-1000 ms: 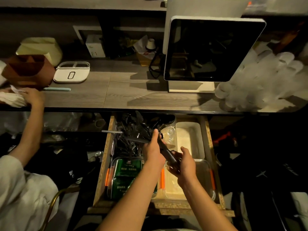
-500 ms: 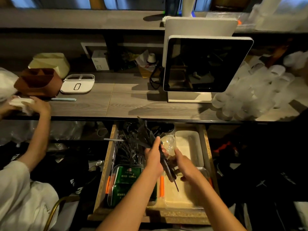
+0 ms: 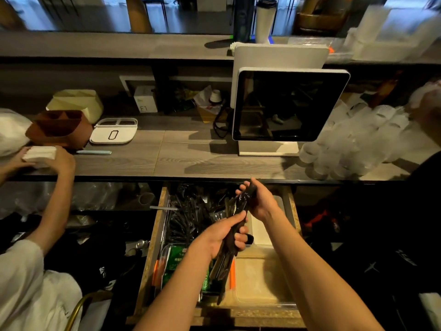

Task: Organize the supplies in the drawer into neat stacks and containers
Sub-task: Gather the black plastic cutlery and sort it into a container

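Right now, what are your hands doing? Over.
Left hand and right hand both grip black cutlery bundle above open drawer. Loose cutlery still piled inside. Nothing blocking.

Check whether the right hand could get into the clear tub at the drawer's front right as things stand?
Probably not yet: the right hand and left hand both grip the bundle of black cutlery. The clear tub lies open-topped below, nothing covering it.

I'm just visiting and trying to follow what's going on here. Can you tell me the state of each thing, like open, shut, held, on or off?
Wooden drawer: pulled open.
Bundle of black plastic cutlery: held above the drawer by both hands.
Left hand: grips the bundle's lower part.
Right hand: grips its upper end.
Clear plastic tub: lid off, looks empty.
White-framed screen: dark, off.
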### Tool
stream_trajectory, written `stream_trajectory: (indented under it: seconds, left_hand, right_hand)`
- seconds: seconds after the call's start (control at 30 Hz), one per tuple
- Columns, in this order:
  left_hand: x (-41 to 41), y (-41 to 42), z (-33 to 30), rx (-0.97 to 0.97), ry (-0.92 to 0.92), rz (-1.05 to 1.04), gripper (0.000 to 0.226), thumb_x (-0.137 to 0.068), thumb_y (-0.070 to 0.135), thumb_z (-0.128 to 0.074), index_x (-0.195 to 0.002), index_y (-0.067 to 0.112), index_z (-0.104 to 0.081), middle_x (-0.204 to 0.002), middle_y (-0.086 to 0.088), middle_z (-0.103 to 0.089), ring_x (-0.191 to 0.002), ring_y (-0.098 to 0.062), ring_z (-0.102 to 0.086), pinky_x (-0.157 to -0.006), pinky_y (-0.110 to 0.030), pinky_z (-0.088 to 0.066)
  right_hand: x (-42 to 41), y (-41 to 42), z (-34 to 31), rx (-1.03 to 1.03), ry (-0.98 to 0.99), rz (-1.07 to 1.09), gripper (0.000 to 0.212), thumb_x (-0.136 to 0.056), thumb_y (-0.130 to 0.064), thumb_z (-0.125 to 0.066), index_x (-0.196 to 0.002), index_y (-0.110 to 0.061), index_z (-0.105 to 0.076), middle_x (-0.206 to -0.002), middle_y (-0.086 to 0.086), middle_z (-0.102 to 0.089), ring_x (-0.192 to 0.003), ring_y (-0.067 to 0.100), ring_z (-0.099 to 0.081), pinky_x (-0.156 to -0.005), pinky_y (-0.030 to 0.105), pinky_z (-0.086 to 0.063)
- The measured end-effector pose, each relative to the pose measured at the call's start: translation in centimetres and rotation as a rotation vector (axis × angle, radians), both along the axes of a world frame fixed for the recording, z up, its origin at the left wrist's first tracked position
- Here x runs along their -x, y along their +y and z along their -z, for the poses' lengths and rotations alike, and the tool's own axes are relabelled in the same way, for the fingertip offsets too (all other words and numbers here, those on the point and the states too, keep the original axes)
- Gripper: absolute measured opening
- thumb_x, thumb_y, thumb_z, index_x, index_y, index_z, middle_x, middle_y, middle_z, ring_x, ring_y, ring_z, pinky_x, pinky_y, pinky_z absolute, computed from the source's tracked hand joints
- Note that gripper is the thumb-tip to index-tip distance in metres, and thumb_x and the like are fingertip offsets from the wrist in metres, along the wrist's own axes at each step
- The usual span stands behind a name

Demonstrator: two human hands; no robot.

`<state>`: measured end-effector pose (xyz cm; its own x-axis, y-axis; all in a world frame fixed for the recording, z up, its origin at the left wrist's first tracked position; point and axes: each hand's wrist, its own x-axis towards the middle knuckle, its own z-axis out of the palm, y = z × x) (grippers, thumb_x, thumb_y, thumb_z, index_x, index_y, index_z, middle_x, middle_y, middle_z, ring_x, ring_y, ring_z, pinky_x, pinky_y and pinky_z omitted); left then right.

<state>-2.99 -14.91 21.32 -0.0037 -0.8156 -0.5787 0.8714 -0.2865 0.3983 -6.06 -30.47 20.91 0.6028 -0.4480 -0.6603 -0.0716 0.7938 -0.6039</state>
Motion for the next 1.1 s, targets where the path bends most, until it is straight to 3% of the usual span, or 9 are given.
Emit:
stream_trajectory:
  seconds: [0.17,0.3,0.4,0.5,0.63,0.73,0.87,0.97,1.1]
  left_hand:
    - [-0.6,0.6,0.6,0.042,0.037,0.036,0.022,-0.092,0.031,-0.063,-0.098,0.011,-0.055,-0.062,0.0,-0.047,-0.044,-0.008,-0.044,-0.041,-0.018,-0.036]
    - [-1.1,1.1,0.9,0.075,0.032,0.057,0.024,-0.094,0.031,-0.061,-0.102,0.01,-0.054,-0.061,0.001,-0.048,-0.043,-0.008,-0.044,-0.042,-0.019,-0.036]
    - [-1.8,1.5,1.2,0.069,0.016,0.028,0.026,-0.088,0.031,-0.067,-0.097,0.01,-0.055,-0.059,0.001,-0.048,-0.042,-0.008,-0.044,-0.04,-0.019,-0.037]
    - [-2.4,1.7,1.1,0.029,-0.008,-0.074,0.024,-0.088,0.033,-0.066,-0.089,0.012,-0.055,-0.058,0.001,-0.048,-0.041,-0.008,-0.043,-0.039,-0.019,-0.038]
    - [-2.5,0.9,0.9,-0.14,-0.035,-0.319,0.026,-0.083,0.037,-0.071,-0.082,0.015,-0.057,-0.058,0.001,-0.05,-0.042,-0.009,-0.044,-0.04,-0.021,-0.04]
    - [-2.5,0.1,0.9,-0.234,-0.077,-0.425,0.026,-0.087,0.038,-0.072,-0.083,0.017,-0.058,-0.06,0.002,-0.054,-0.045,-0.009,-0.046,-0.045,-0.022,-0.042]
    - [-2.5,-0.6,1.1,-0.32,-0.16,-0.49,0.037,-0.085,0.038,-0.076,-0.105,0.01,-0.063,-0.076,-0.006,-0.065,-0.06,-0.015,-0.06,-0.051,-0.025,-0.049]
    - [-2.4,-0.7,0.9,-0.36,-0.209,-0.495,0.061,-0.083,0.043,-0.078,-0.13,0.01,-0.056,-0.112,-0.017,-0.07,-0.095,-0.033,-0.071,-0.064,-0.041,-0.06]
    - [-2.2,-0.7,0.4,-0.33,-0.244,-0.515,0.045,-0.09,0.032,-0.074,-0.126,0.012,-0.056,-0.115,-0.02,-0.069,-0.103,-0.037,-0.069,-0.085,-0.052,-0.057]
  right_hand:
    - [-0.4,-0.1,-0.5,0.108,0.01,0.132,0.028,-0.101,-0.024,-0.051,-0.103,0.002,-0.059,-0.083,0.012,-0.069,-0.081,0.027,-0.069,-0.093,0.044,-0.053]
    - [-0.1,-1.4,-1.4,0.052,-0.038,0.306,0.024,-0.101,-0.025,-0.052,-0.111,-0.003,-0.056,-0.078,0.008,-0.064,-0.064,0.018,-0.07,-0.063,0.033,-0.059]
    - [0.9,-3.1,-2.3,-0.03,-0.151,0.54,0.014,-0.1,-0.023,-0.055,-0.104,-0.01,-0.054,-0.074,0.002,-0.059,-0.061,0.014,-0.065,-0.061,0.031,-0.058]
    - [2.3,-4.5,-3.3,-0.047,-0.255,0.639,0.012,-0.097,-0.023,-0.06,-0.091,-0.015,-0.054,-0.061,-0.005,-0.049,-0.049,0.008,-0.047,-0.049,0.024,-0.047]
    - [2.8,-2.4,-4.6,0.209,-0.063,0.377,0.009,-0.099,-0.024,-0.056,-0.093,-0.018,-0.054,-0.059,-0.008,-0.045,-0.047,0.005,-0.038,-0.045,0.019,-0.031]
    - [2.0,1.0,-4.3,0.283,0.015,0.055,0.01,-0.1,-0.02,-0.049,-0.092,-0.016,-0.053,-0.066,-0.005,-0.045,-0.051,0.006,-0.038,-0.051,0.022,-0.03]
    - [0.7,4.3,-4.7,0.272,-0.017,-0.038,0.017,-0.101,-0.004,-0.04,-0.114,-0.01,-0.05,-0.076,0.007,-0.058,-0.058,0.013,-0.051,-0.053,0.024,-0.043]
    - [0.2,6.1,-4.4,0.403,-0.025,-0.038,0.014,-0.105,-0.014,-0.041,-0.109,-0.009,-0.053,-0.086,0.012,-0.07,-0.072,0.018,-0.065,-0.071,0.028,-0.057]
    - [0.0,7.8,-2.9,0.426,0.041,-0.051,0.03,-0.104,-0.027,-0.043,-0.126,-0.011,-0.056,-0.11,0.002,-0.074,-0.106,0.016,-0.066,-0.094,0.034,-0.051]
